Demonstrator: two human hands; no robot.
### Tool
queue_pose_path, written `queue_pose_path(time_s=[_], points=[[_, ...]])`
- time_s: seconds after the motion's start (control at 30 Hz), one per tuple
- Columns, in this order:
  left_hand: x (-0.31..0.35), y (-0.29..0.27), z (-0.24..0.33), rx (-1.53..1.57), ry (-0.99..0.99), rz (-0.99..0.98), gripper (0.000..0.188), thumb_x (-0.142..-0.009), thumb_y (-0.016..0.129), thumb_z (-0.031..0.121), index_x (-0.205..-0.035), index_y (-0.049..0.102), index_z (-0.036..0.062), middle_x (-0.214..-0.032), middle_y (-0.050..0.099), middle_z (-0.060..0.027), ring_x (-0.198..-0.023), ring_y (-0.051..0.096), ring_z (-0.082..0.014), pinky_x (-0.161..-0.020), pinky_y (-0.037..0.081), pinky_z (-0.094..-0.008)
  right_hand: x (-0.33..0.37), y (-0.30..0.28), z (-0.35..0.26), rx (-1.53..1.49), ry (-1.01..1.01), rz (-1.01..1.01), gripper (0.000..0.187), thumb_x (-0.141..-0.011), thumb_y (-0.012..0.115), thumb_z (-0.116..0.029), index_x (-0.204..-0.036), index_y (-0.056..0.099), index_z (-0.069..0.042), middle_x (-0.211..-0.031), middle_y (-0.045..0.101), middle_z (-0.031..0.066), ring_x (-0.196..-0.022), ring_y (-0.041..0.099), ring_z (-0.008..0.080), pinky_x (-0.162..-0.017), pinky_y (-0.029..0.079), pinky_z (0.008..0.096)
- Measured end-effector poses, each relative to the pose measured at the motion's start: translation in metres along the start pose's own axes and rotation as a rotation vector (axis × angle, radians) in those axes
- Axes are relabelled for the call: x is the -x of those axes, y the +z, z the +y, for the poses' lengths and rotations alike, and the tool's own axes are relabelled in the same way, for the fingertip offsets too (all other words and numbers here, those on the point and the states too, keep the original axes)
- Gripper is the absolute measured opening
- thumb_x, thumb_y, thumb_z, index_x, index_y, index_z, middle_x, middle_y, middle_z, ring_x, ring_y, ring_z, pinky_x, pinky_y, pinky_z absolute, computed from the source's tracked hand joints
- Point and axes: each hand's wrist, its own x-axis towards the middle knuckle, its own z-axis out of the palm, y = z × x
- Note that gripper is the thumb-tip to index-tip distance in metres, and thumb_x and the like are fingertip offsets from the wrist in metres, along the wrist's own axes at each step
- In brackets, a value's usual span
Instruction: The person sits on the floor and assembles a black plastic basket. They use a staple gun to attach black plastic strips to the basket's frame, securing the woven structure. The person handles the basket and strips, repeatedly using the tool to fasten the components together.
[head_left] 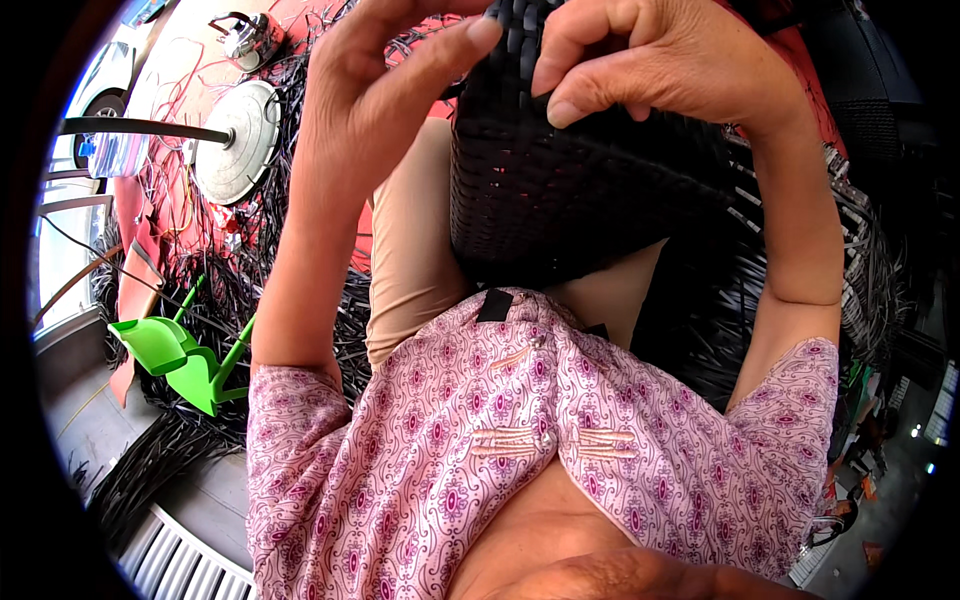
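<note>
A black woven wicker piece [500, 190], box-like with a dense weave, stands between my knees and rises toward the top of the picture. My left hand [385, 90] is at its upper left edge, thumb tip against the weave and fingers curled; their tips are partly cut off by the frame. On the upper face rests my right hand [655, 65], index finger and thumb pinched together close to the weave. Whatever lies in that pinch is too dark to make out. The weave looks finer and tighter along the side facing my left leg.
Loose black strips [165, 460] lie heaped on both sides. To the left are a round pale disc [237, 145], a metal kettle [250, 42] on a red surface, and a green dustpan [160, 345]. White slats [180, 560] show at lower left. A parked car [108, 75] stands beyond.
</note>
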Motion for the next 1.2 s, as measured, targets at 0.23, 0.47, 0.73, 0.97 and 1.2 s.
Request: queue_pose_path(time_s=[0.23, 0.47, 0.73, 0.97, 1.2], points=[[0.028, 0.004, -0.007, -0.513, 0.452, -0.018, 0.039, -0.07, 0.082, 0.006, -0.103, 0.062, -0.0001, -0.112, 0.063, -0.0127, -0.114, 0.058, -0.0261, -0.098, 0.045, -0.0371, -0.002, 0.004, 0.004, 0.242, -0.309, 0.014, 0.013, -0.082, 0.071, -0.01, -0.089, 0.069, 0.001, -0.076, 0.068, 0.0124, -0.069, 0.066, 0.0241, -0.062, 0.05, 0.0315], [0.049, 0.027, -0.003, -0.623, 0.459, 0.137, 0.039, -0.071, 0.078, 0.001, -0.106, 0.06, 0.0009, -0.108, 0.064, -0.0143, -0.105, 0.063, -0.0268, -0.093, 0.048, -0.0352, 0.004, 0.014, 0.012, 0.34, -0.451, 0.09, 0.014, -0.086, 0.068, -0.011, -0.094, 0.069, 0.0, -0.085, 0.069, 0.0133, -0.078, 0.067, 0.0291, -0.068, 0.052, 0.0346], [0.05, 0.05, -0.004, -0.644, 0.381, 0.184, 0.037, -0.09, 0.066, 0.011, -0.121, 0.054, -0.0046, -0.112, 0.062, -0.0164, -0.102, 0.061, -0.0267, -0.091, 0.049, -0.0383, 0.048, 0.037, 0.037, 0.4, -0.462, 0.708, 0.036, -0.082, 0.067, -0.03, -0.107, 0.07, -0.004, -0.085, 0.07, 0.017, -0.083, 0.068, 0.0314, -0.076, 0.053, 0.0392], [0.05, 0.049, -0.014, -0.713, 0.494, 0.188, 0.038, -0.091, 0.066, 0.011, -0.122, 0.053, -0.0061, -0.116, 0.063, -0.0201, -0.105, 0.061, -0.0279, -0.093, 0.051, -0.0376, 0.219, 0.13, 0.065, 0.374, 0.019, 1.443, 0.03, -0.081, 0.076, -0.013, -0.11, 0.07, -0.007, -0.083, 0.067, 0.002, -0.07, 0.063, 0.0107, -0.064, 0.051, 0.0259], [0.052, 0.043, -0.022, -0.471, 0.439, 0.239, 0.043, -0.09, 0.07, 0.019, -0.122, 0.056, -0.006, -0.115, 0.065, -0.0182, -0.108, 0.062, -0.0263, -0.092, 0.051, -0.0355, 0.444, 0.262, 0.065, 0.143, 0.698, 2.286, 0.028, -0.087, 0.067, -0.011, -0.114, 0.067, -0.004, -0.086, 0.069, 0.0065, -0.072, 0.065, 0.0112, -0.061, 0.052, 0.0235]])
